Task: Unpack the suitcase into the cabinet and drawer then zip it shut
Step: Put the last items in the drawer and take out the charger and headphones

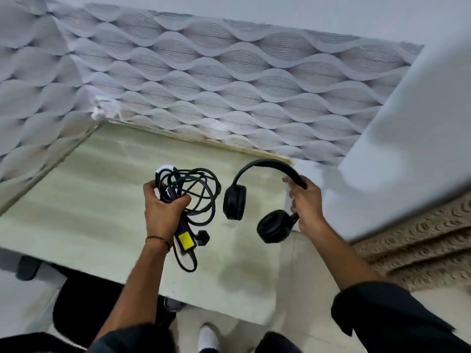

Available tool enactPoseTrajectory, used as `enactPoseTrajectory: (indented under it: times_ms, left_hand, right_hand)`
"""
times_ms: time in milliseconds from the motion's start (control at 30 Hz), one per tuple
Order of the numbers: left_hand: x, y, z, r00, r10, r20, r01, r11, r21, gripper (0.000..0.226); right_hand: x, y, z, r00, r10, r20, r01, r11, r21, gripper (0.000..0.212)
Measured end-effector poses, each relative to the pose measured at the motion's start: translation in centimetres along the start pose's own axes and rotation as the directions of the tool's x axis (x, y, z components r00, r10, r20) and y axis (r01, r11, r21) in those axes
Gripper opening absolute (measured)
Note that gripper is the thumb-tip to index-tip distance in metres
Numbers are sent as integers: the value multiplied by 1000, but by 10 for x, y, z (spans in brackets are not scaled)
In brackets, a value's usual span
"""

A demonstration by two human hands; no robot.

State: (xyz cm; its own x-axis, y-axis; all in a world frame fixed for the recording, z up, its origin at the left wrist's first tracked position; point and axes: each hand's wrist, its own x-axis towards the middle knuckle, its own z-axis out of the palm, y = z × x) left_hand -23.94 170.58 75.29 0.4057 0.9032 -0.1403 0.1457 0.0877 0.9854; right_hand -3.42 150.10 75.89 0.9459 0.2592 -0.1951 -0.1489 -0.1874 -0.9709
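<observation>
Head view: the left hand is closed around a coiled cable, bunched so its loops stay together, its adapter dangling below. The right hand grips the headphones by the band, cups hanging free. Both are held over a pale surface, possibly a tabletop. No suitcase is clearly visible.

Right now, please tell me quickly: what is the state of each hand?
Left hand: closed around the coiled black cable.
Right hand: closed on the black headphones, at the headband.
</observation>
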Motion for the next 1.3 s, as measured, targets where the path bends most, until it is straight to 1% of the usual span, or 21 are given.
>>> enactPoseTrajectory:
  times_ms: [133, 267, 367, 567, 733, 900, 1000, 1100, 1200, 1300]
  left_hand:
    - [41, 0, 18, 996, -76, 45, 75, 997, 15, 61]
    - [78, -7, 38, 988, -142, 61, 138, 988, 67, 60]
    - [98, -11, 55, 983, -169, 69, 160, 980, 121, 61]
    - [145, -23, 96, 977, -205, 58, 181, 941, 286, 62]
    - [178, -33, 136, 973, -227, 38, 199, 912, 358, 61]
    - [208, -38, 166, 982, -184, 31, 149, 871, 468, 59]
    - [218, -43, 175, 986, -165, 8, 136, 838, 528, 60]
    - [225, -46, 179, 987, -159, -15, 139, 813, 566, 61]
    - [231, -51, 175, 984, -175, -24, 155, 794, 588, 62]
    - [237, -54, 170, 981, -194, -22, 168, 784, 597, 64]
  right_hand:
    - [23, -1, 4, 996, 65, -55, -66, 998, -14, 17]
    - [57, 3, 4, 991, 114, -66, -117, 992, -44, 17]
    - [89, 10, 6, 983, 180, -40, -182, 982, -57, 17]
    - [168, 38, 25, 956, 287, 55, -278, 952, -124, 16]
    - [232, 66, 40, 926, 361, 109, -340, 924, -176, 16]
    - [274, 88, 51, 901, 414, 133, -387, 902, -191, 14]
    - [285, 96, 57, 920, 373, 120, -340, 913, -227, 16]
    - [290, 102, 63, 965, 251, 77, -212, 919, -332, 11]
    - [289, 108, 67, 982, 185, 47, -148, 894, -423, 18]
    - [286, 109, 68, 992, 124, 31, -92, 860, -503, 19]
